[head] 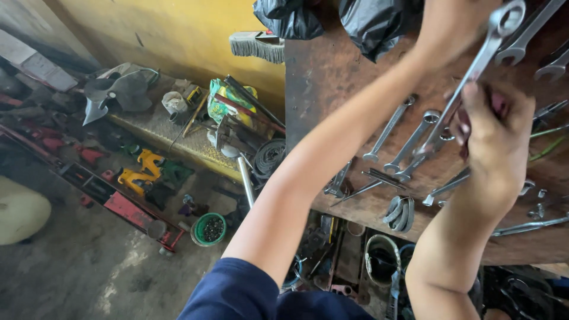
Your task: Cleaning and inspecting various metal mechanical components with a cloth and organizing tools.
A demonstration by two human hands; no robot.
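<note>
the counter [332, 77] is a rusty brown top strewn with tools. just left of the right hand [495, 142] lie three spanners side by side: one [389, 127] farthest left, one [412, 141] in the middle, and one [424, 160] partly under the held tool. below them sit a pair of pliers [339, 181], a thin pointed tool [370, 186] and a coiled clamp [401, 213]. more spanners [521, 41] lie at the far right edge, close beside the left hand [453, 24]. small bolts [536, 207] and a long wrench [527, 226] lie below the right hand. two black bags [373, 24] sit left of the left hand. beyond the counter edge, the floor [89, 266] holds a green bowl [208, 228], a yellow tool [139, 172] and a red jack [133, 210].

the right hand is a clenched grip around the lower shaft of a long spanner [483, 56], raised off the counter and slanting up to its ring end near the top edge. the left hand is at the spanner's upper part; its fingers run out of view, so i cannot tell its grip. the left forearm crosses over the counter, hiding part of it.
</note>
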